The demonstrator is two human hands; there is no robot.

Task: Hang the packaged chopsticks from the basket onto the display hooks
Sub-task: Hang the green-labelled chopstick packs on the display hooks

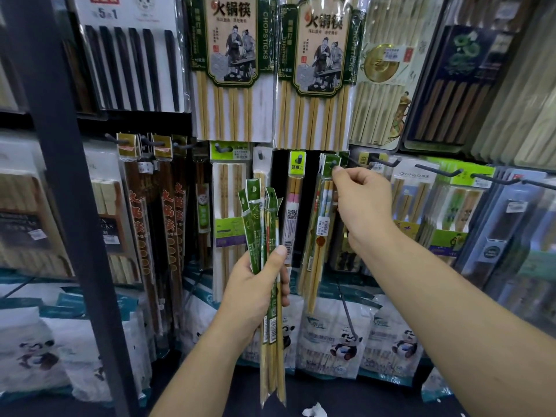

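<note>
dark floor runs along the foot of a shop display, with a crumpled white scrap lying on it. nearest the camera, the left hand grips a bundle of packaged chopsticks about its middle. fingers and thumb are wrapped round it, the green header cards fan upward and the bamboo tips point down. it looks like four or five packets, though the exact count is hard to tell. farther out, the right hand reaches to a hook in the lower row. its thumb and forefinger pinch the green header of a packet right at the hook's tip; whether the hole is fully over the hook i cannot tell. a few like packets seem to hang on that hook too. beyond, panda-printed bags stand below and large hotpot chopstick packs hang above. the basket is out of view. the job looks partway done: one packet is going on, the bundle is yet to be hung, and what remains in the basket is unknown.
</note>
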